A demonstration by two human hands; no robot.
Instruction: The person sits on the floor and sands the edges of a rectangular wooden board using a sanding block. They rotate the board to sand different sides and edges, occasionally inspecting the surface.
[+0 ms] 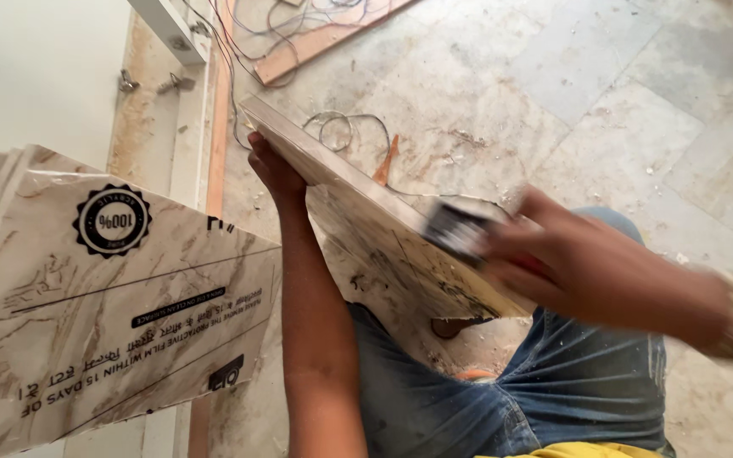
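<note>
So, marble-look tile [383, 229] propped over the knees, long axis running from upper left down to lower right.

Left hand [275, 170] clamps its far edge, fingers curled underneath; right hand [570, 263] grips a blurry dark block [456, 231] pressed on the tile's near end.

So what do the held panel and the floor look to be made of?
Panel: likely laminated board, with a marble-print face and a pale plain edge, held by the left hand.
Floor: apparently stone or tile, beige and veined with joint lines, dusty and matte.
</note>
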